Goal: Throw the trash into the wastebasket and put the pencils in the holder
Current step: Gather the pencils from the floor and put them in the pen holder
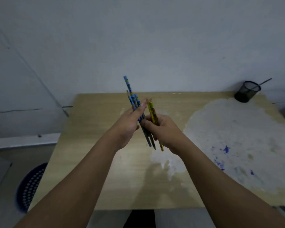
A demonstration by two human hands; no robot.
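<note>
Both hands are raised over the middle of the wooden table. My left hand grips a bunch of blue patterned pencils that stick up and hang down past the palm. My right hand is closed on a yellow pencil, held nearly upright beside the blue ones. The two hands touch or nearly touch. A black mesh pencil holder stands at the table's far right corner with one thin dark stick leaning out of it. A dark blue perforated wastebasket stands on the floor left of the table.
A large whitish worn patch with blue paint specks covers the table's right half. A pale wall rises right behind the table. A grey ledge runs along the left.
</note>
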